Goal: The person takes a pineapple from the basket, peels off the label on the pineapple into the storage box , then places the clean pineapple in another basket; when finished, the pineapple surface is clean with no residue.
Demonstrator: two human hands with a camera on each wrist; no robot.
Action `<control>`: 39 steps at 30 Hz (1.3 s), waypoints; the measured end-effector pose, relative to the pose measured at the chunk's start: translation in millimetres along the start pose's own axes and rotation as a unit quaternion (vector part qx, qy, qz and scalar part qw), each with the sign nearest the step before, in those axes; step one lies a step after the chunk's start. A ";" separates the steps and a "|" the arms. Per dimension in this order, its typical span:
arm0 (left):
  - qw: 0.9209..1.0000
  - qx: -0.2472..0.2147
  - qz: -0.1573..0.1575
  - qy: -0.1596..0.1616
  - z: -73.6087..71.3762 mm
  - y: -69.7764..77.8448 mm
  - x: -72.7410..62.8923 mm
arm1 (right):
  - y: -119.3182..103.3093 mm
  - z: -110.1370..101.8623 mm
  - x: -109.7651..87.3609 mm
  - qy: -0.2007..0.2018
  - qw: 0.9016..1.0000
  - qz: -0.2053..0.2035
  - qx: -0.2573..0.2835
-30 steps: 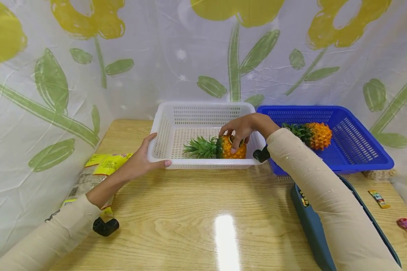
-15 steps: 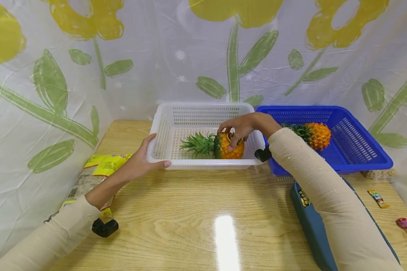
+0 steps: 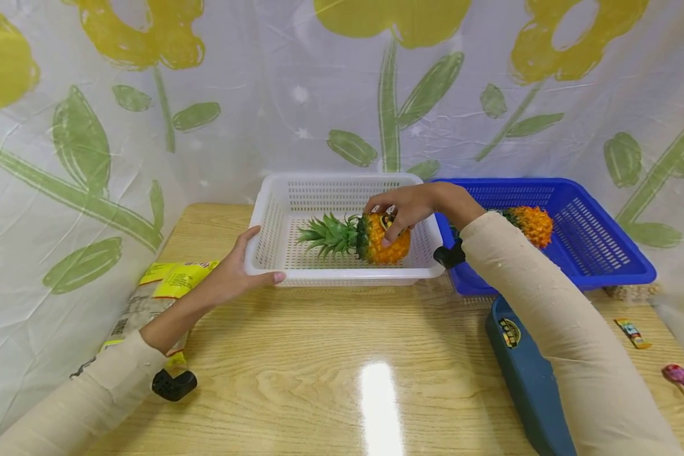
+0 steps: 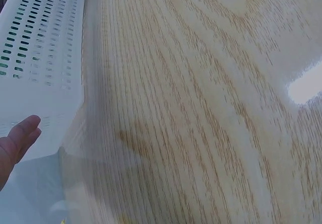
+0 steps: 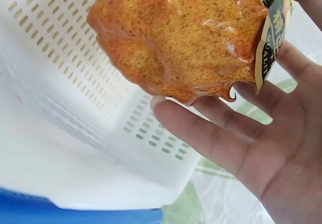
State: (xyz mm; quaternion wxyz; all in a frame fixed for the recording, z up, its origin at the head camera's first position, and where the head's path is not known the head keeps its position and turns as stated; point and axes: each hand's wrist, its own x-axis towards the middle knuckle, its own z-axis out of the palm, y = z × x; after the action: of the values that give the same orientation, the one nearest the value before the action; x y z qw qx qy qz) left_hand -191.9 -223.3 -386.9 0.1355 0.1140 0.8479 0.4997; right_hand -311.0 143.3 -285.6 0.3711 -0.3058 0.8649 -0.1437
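Observation:
In the head view a pineapple (image 3: 383, 240) with a green leafy crown (image 3: 330, 235) lies sideways in the white plastic basket (image 3: 342, 273), its crown pointing left. My right hand (image 3: 401, 206) grips its orange body from above, fingers on the far side and thumb on the near side. Between palm and fruit, a black-and-gold label (image 5: 272, 35) shows in the right wrist view. My left hand (image 3: 234, 269) holds the basket's front left corner, thumb along the front and fingers on the left side. A thumb tip (image 4: 32, 123) shows against the white wall in the left wrist view.
Right of the white basket stands a blue basket (image 3: 615, 278) holding another pineapple (image 3: 532, 225), partly behind my right sleeve. A dark teal bin (image 3: 524, 373) sits nearer. Small wrapped candy (image 3: 633, 332) and a lollipop (image 3: 681, 380) lie far right. A yellow-and-clear bag (image 3: 177, 282) lies left.
The pineapple has shifted slightly left and up from the basket's front side, in my right hand. My left hand stays at the basket corner.

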 end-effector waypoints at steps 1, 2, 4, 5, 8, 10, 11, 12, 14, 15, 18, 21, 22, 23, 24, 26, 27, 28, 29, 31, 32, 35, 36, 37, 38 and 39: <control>1.000 0.001 0.000 0.000 -0.1 0.1 -0.3 | -1.0 -0.2 -2.0 0.003 1.000 -0.005 -0.002; 1.000 0.001 0.001 -0.001 -0.1 0.2 -0.4 | -2.0 -0.3 -4.4 0.006 1.000 -0.006 0.001; 1.000 0.001 -0.001 -0.002 -0.3 0.6 -1.0 | -3.2 -0.2 -8.1 0.008 1.000 -0.009 0.006; 1.000 0.001 -0.002 -0.002 -0.5 0.9 -1.2 | -4.1 -0.1 -10.2 0.006 1.000 -0.010 0.012; 1.000 0.002 -0.003 -0.002 -0.8 2.0 -1.9 | -6.0 -0.1 -15.3 0.007 1.000 -0.012 0.014; 1.000 0.002 -0.004 -0.002 -1.0 2.8 -2.3 | -7.8 -0.3 -18.8 0.010 1.000 -0.022 0.003; 1.000 0.002 -0.004 -0.002 -1.0 3.3 -2.4 | -9.0 -0.4 -21.0 0.014 1.000 -0.026 -0.001; 1.000 0.002 -0.004 -0.002 -1.1 3.7 -2.6 | -10.4 -0.6 -23.2 0.018 0.999 -0.029 -0.007; 1.000 0.003 -0.005 -0.002 -1.1 4.5 -2.9 | -12.7 -0.7 -27.8 0.024 0.999 -0.033 -0.009; 1.000 0.004 -0.006 -0.002 -1.1 4.9 -3.1 | -14.1 -0.6 -30.4 0.028 0.999 -0.033 -0.009; 1.000 0.006 -0.006 -0.002 -1.0 5.8 -3.3 | -16.6 -0.7 -38.2 0.042 0.998 -0.035 -0.005; 1.000 0.006 -0.006 -0.003 -0.9 6.2 -3.3 | -17.5 -0.4 -45.6 0.056 0.997 -0.050 -0.007; 1.000 0.005 -0.005 -0.003 -0.9 6.2 -3.2 | -17.6 0.0 -47.8 0.060 0.997 -0.056 -0.008; 1.000 0.004 -0.005 -0.003 -1.0 6.1 -3.0 | -17.7 0.5 -49.7 0.064 0.996 -0.062 -0.011; 1.000 0.004 -0.004 -0.003 -1.1 6.1 -2.9 | -17.7 1.1 -51.5 0.068 0.995 -0.067 -0.013; 1.000 0.003 -0.004 -0.004 -1.1 6.2 -2.7 | -17.4 2.8 -54.6 0.074 0.994 -0.084 -0.017; 1.000 0.003 -0.005 -0.004 -1.2 6.2 -2.7 | -17.6 3.9 -56.3 0.078 0.993 -0.088 -0.019; 1.000 0.003 -0.005 -0.004 -1.2 6.2 -2.7 | -17.9 4.9 -57.8 0.082 0.992 -0.093 -0.020; 1.000 0.003 -0.005 -0.005 -1.3 6.1 -2.7 | -18.1 6.1 -59.5 0.084 0.991 -0.099 -0.021; 1.000 0.004 -0.005 -0.005 -1.3 5.8 -2.8 | -19.3 8.6 -63.1 0.088 0.989 -0.112 -0.026; 1.000 0.005 -0.006 -0.005 -1.3 5.7 -3.0 | -20.2 10.0 -65.1 0.090 0.989 -0.115 -0.028; 1.000 -0.005 -0.002 -0.007 -0.7 4.4 -2.4 | -23.5 14.8 -71.4 0.093 0.987 -0.124 -0.034; 1.000 -0.008 -0.001 -0.007 -0.4 4.1 -2.2 | -24.7 16.6 -73.5 0.095 0.987 -0.125 -0.036; 1.000 -0.011 0.000 -0.008 -0.1 3.9 -2.0 | -25.9 18.5 -75.5 0.095 0.987 -0.126 -0.036; 1.000 -0.015 0.002 -0.009 0.1 3.6 -1.8 | -27.0 20.5 -77.3 0.096 0.987 -0.127 -0.036; 1.000 -0.019 0.003 -0.010 0.3 3.3 -1.6 | -27.9 22.7 -78.9 0.096 0.987 -0.126 -0.037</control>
State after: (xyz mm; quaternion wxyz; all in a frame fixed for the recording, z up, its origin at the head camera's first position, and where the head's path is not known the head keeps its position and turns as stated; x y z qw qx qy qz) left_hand -190.0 -222.0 -384.0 0.1442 0.1190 0.8367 0.5148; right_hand -240.3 171.4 -244.1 0.2538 -0.4103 0.8559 -0.1861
